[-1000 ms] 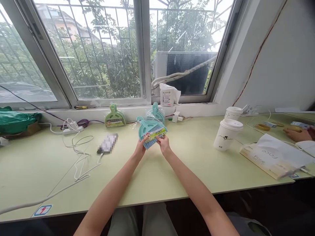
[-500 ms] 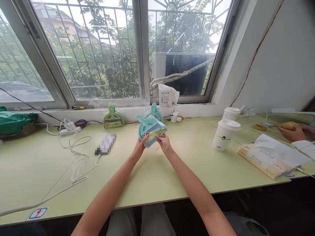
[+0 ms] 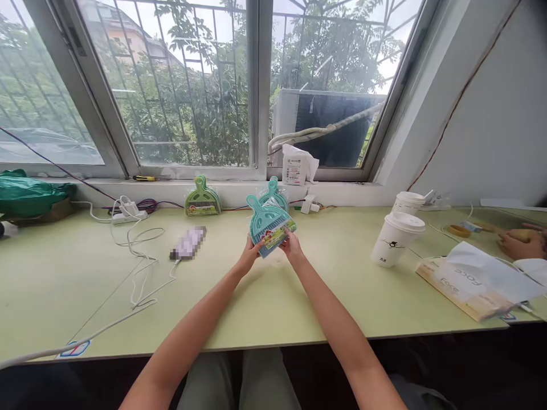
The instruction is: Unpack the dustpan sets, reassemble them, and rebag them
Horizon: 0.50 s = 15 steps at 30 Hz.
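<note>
A teal dustpan-and-brush set [image 3: 268, 223] in clear wrapping is held tilted above the table. My left hand [image 3: 249, 255] grips its lower left corner, thumb on the printed label. At its lower right edge, my right hand [image 3: 291, 246] is closed on the same set. Right behind it, a second teal dustpan set [image 3: 274, 193] leans upright against the wall under the window, partly hidden. To the left stands a green dustpan set [image 3: 202, 196], also wrapped and propped against that wall.
On the left lie a blurred-out phone [image 3: 188, 243], white cables [image 3: 145, 257] and a power strip [image 3: 128, 213]. White cups [image 3: 395, 242] and a tissue pack [image 3: 474, 279] stand right. Another person's hand [image 3: 521, 244] shows at the far right. A white package [image 3: 297, 165] sits on the sill.
The camera view has shifted a little, so the scene appears further right. Both hands still hold the teal set, now turned slightly. The other person's hand has moved slightly.
</note>
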Available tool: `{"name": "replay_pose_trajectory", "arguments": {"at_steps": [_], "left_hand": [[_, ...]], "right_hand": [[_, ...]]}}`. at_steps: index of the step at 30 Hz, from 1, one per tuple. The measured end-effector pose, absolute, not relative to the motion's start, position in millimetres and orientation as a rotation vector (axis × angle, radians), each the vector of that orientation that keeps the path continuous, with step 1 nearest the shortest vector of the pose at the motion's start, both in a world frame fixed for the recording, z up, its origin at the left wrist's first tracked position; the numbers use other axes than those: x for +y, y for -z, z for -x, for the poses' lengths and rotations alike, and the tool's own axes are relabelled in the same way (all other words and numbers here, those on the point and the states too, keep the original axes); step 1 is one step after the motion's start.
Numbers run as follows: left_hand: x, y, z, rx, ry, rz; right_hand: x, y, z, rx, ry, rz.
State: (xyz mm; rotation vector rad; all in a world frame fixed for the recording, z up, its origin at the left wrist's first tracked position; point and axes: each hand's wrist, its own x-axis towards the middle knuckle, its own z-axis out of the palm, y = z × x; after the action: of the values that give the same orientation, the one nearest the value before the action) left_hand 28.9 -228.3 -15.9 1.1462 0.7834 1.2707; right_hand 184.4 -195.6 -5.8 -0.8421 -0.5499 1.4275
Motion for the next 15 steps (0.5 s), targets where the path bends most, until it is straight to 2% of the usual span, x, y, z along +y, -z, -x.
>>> {"name": "replay_pose_trajectory", "arguments": {"at_steps": [15], "left_hand": [[-223.4,19.5,-24.2,0.844,-1.341,-1.088]], "right_hand": [[-191.2,9.1,-188.3,-0.863,-1.448,0.755]]}}
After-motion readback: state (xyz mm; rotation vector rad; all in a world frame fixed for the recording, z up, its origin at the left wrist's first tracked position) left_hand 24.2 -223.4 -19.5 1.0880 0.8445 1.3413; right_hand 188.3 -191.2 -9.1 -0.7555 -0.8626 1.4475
